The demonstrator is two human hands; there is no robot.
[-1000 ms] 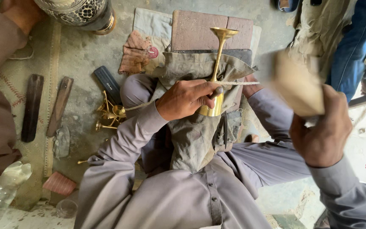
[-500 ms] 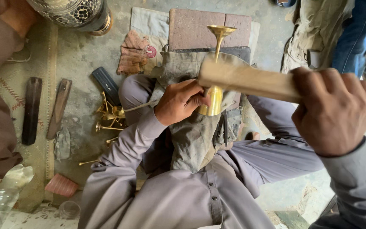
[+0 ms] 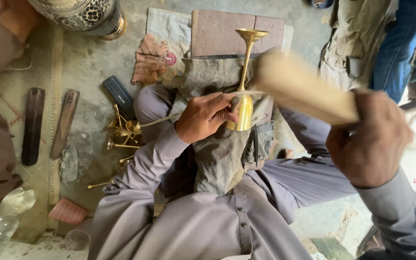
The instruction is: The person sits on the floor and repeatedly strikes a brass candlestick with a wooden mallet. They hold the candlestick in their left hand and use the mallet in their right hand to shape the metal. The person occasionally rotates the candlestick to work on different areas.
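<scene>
Fingers of the left hand (image 3: 207,117) curl around the bowl of a brass goblet (image 3: 243,98), gripping it together with a short dark tool whose tip shows between thumb and forefinger. Goblet held inverted over the lap on a grey cloth (image 3: 217,154): bowl low and nearest the body, slender stem rising away to the flared foot near a reddish brick (image 3: 217,31). Long axis runs roughly away from the seated person, tilted slightly right. Right hand (image 3: 369,139) clenched on the handle of a pale wooden mallet (image 3: 297,86), blurred; its head lies just right of the stem, above the bowl, contact not discernible. Left hand is on the goblet; right hand stands well apart, to the right. Loose brass pieces (image 3: 123,137) lie on the floor at left, beside two dark flat bars (image 3: 49,125).
</scene>
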